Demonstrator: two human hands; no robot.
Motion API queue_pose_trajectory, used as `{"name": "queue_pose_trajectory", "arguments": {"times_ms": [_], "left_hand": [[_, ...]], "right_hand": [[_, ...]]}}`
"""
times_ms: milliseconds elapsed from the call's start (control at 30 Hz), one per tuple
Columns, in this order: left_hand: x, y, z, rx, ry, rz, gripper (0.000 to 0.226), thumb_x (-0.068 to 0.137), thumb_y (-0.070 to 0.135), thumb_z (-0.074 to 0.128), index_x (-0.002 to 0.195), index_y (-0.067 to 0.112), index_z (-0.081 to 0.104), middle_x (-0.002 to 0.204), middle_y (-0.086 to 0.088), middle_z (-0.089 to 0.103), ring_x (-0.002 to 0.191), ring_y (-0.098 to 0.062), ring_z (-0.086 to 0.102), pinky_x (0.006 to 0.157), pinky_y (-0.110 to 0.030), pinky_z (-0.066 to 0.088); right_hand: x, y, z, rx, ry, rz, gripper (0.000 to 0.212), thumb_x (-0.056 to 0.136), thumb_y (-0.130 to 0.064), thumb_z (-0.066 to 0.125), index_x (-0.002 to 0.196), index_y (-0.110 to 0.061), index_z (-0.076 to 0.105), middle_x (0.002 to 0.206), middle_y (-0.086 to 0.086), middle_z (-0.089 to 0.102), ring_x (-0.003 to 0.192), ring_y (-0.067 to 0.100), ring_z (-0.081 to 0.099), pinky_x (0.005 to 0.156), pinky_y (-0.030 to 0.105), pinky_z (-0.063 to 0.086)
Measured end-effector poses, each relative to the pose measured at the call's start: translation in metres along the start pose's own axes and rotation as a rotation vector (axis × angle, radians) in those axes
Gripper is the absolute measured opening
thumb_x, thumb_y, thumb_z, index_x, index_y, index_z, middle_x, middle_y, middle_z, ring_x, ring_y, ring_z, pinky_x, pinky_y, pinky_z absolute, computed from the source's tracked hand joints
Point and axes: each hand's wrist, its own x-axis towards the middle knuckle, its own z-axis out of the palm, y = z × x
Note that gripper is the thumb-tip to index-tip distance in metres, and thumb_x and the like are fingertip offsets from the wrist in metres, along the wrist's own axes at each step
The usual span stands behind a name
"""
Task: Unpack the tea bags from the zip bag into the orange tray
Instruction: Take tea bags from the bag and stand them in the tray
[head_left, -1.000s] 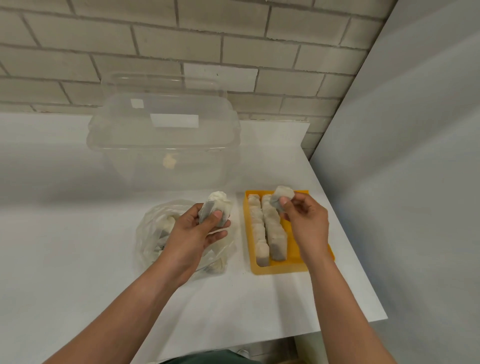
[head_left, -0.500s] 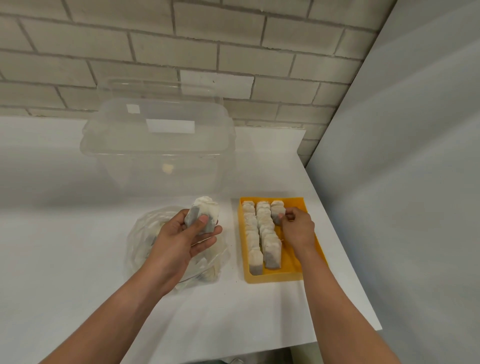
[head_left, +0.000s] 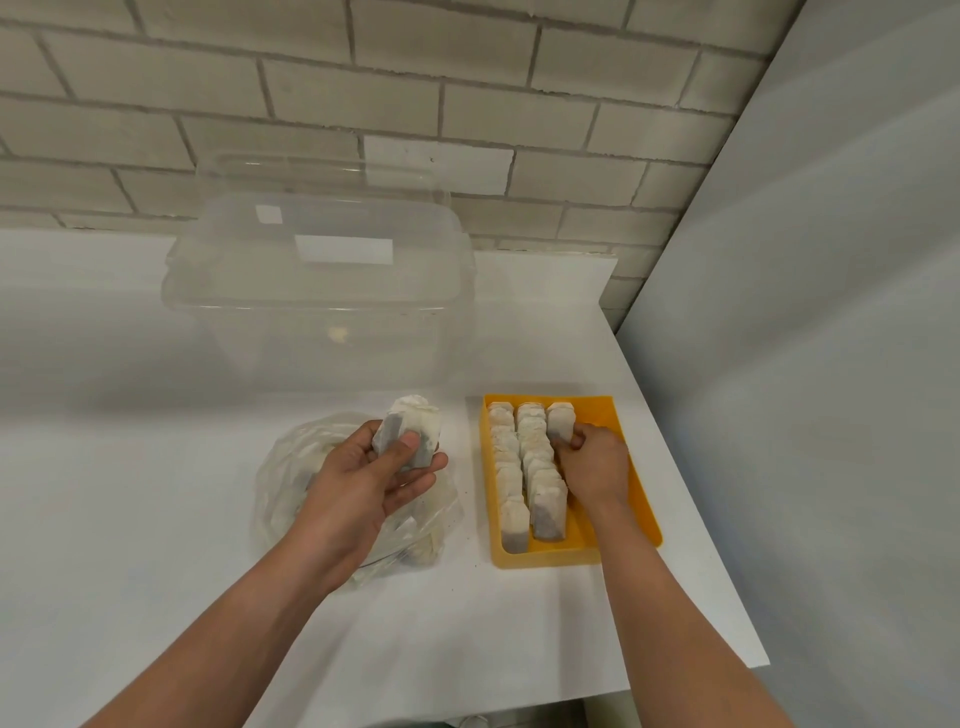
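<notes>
My left hand (head_left: 374, 483) grips a stack of tea bags (head_left: 410, 431), with the zip bag (head_left: 291, 483) lying beneath that grip. My right hand (head_left: 592, 462) pinches a single tea bag (head_left: 560, 423) standing in the orange tray (head_left: 639, 499); two packed rows (head_left: 519, 467) sit just left of those fingers.

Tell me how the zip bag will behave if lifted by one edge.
The zip bag would probably flop and sag: its thin clear film lies crumpled on the table. It likely feels light, holding only paper tea bags. The glossy film may slip, so pinch rather than push it.
</notes>
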Motion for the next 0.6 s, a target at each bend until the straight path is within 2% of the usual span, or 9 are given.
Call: {"name": "queue_pose_trajectory", "arguments": {"times_ms": [100, 167, 200, 267, 300, 333, 467, 533, 600], "left_hand": [[0.0, 0.001, -0.001, -0.013, -0.006, -0.016, 0.024, 0.102, 0.014, 0.062, 0.123, 0.001, 0.064, 0.118, -0.02, 0.073, 0.107, -0.028, 0.076, 0.084, -0.026, 0.063], [0.0, 0.002, -0.001, -0.037, -0.007, -0.038, 0.025, 0.102, 0.011, 0.061, 0.124, -0.001, 0.063, 0.117, -0.021, 0.074, 0.107, -0.029, 0.076, 0.087, -0.028, 0.063], [0.0, 0.002, -0.001, -0.05, -0.008, -0.048, 0.025, 0.103, 0.009, 0.06, 0.125, -0.002, 0.062, 0.115, -0.022, 0.074, 0.106, -0.029, 0.076, 0.088, -0.03, 0.062], [0.0, 0.004, -0.001, -0.062, -0.018, -0.061, 0.024, 0.103, 0.006, 0.057, 0.126, -0.003, 0.06, 0.111, -0.02, 0.075, 0.106, -0.03, 0.076, 0.089, -0.031, 0.062], [-0.001, 0.004, -0.001, -0.06, -0.026, -0.062, 0.024, 0.103, 0.005, 0.056, 0.126, -0.003, 0.06, 0.109, -0.02, 0.075, 0.106, -0.031, 0.076, 0.09, -0.031, 0.062], [-0.001, 0.004, 0.0, -0.055, -0.033, -0.058, 0.024, 0.103, 0.004, 0.057, 0.126, -0.003, 0.059, 0.11, -0.019, 0.075, 0.106, -0.031, 0.076, 0.09, -0.031, 0.062], [-0.002, 0.004, 0.002, -0.018, -0.052, -0.022, 0.024, 0.102, 0.007, 0.061, 0.125, 0.0, 0.061, 0.111, -0.017, 0.074, 0.106, -0.032, 0.076, 0.086, -0.031, 0.063], [-0.003, 0.004, 0.005, 0.024, -0.064, 0.001, 0.022, 0.101, 0.01, 0.062, 0.123, 0.003, 0.063, 0.109, -0.013, 0.076, 0.106, -0.031, 0.076, 0.08, -0.029, 0.063], [-0.004, 0.003, 0.007, 0.077, -0.075, 0.026, 0.022, 0.101, 0.012, 0.062, 0.122, 0.006, 0.064, 0.109, -0.009, 0.077, 0.107, -0.029, 0.076, 0.076, -0.027, 0.061]], "right_hand": [[0.0, -0.002, 0.0, 0.006, -0.001, -0.004, 0.022, 0.097, -0.027, 0.069, 0.077, -0.021, 0.062, 0.06, -0.014, 0.045, 0.054, 0.003, 0.042, 0.052, 0.019, 0.03], [0.001, -0.001, -0.001, 0.02, -0.006, 0.003, 0.016, 0.096, -0.027, 0.069, 0.082, -0.018, 0.068, 0.063, -0.013, 0.05, 0.058, 0.005, 0.047, 0.054, 0.02, 0.035], [0.001, 0.0, -0.002, 0.035, -0.01, 0.019, 0.013, 0.096, -0.027, 0.07, 0.089, -0.016, 0.072, 0.068, -0.01, 0.056, 0.064, 0.011, 0.054, 0.059, 0.022, 0.041], [0.001, 0.0, -0.006, 0.067, 0.001, 0.075, 0.025, 0.094, -0.031, 0.071, 0.113, -0.014, 0.074, 0.096, 0.0, 0.071, 0.095, 0.024, 0.065, 0.083, 0.033, 0.053], [0.0, -0.001, -0.01, 0.082, 0.016, 0.096, 0.035, 0.094, -0.033, 0.07, 0.124, -0.015, 0.07, 0.11, 0.002, 0.071, 0.108, 0.027, 0.064, 0.094, 0.037, 0.052], [-0.003, -0.005, -0.016, 0.108, 0.038, 0.094, 0.039, 0.095, -0.034, 0.069, 0.13, -0.016, 0.068, 0.117, 0.002, 0.07, 0.113, 0.026, 0.063, 0.097, 0.037, 0.051], [-0.029, -0.043, -0.041, 0.365, 0.068, -0.01, 0.026, 0.095, -0.036, 0.069, 0.12, -0.027, 0.073, 0.102, -0.014, 0.073, 0.09, 0.007, 0.069, 0.081, 0.022, 0.051], [-0.049, -0.066, -0.049, 0.558, -0.03, -0.072, 0.018, 0.094, -0.035, 0.072, 0.11, -0.028, 0.077, 0.097, -0.015, 0.075, 0.086, 0.008, 0.071, 0.079, 0.024, 0.058], [-0.069, -0.088, -0.052, 0.685, -0.222, -0.119, 0.017, 0.093, -0.032, 0.074, 0.108, -0.025, 0.078, 0.097, -0.012, 0.076, 0.085, 0.01, 0.072, 0.077, 0.029, 0.062]]}}
